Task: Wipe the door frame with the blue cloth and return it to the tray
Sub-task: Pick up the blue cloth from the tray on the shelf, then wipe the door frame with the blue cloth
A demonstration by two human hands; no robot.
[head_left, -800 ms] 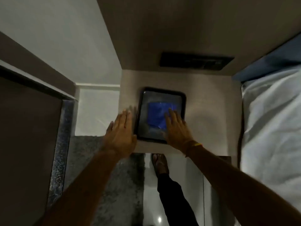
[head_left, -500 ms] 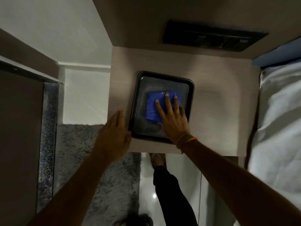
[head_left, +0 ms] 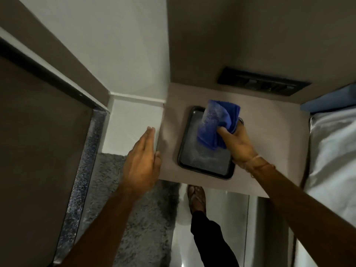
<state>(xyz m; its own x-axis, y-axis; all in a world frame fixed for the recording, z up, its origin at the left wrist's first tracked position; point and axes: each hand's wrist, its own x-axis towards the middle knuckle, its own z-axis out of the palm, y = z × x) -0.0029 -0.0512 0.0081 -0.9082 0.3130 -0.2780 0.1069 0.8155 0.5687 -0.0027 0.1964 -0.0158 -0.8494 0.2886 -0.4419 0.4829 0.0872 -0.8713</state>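
I have the cloth [head_left: 217, 124] pinched in my right hand [head_left: 238, 145], fingers closed on its bunched edge, and it hangs just above the tray [head_left: 194, 166], which sits on the small table [head_left: 269, 135]. My left hand [head_left: 142, 160] is flat and empty, fingers straight and together, at the table's 9 o'clock edge. The cloth looks soft, light and limp; it droops and folds, so I judge a full-fist hold on the bunched middle would serve better than this corner pinch, which may let it slip or unfold. The door frame [head_left: 57, 78] lies toward 10 o'clock, well apart, not yet wiped.
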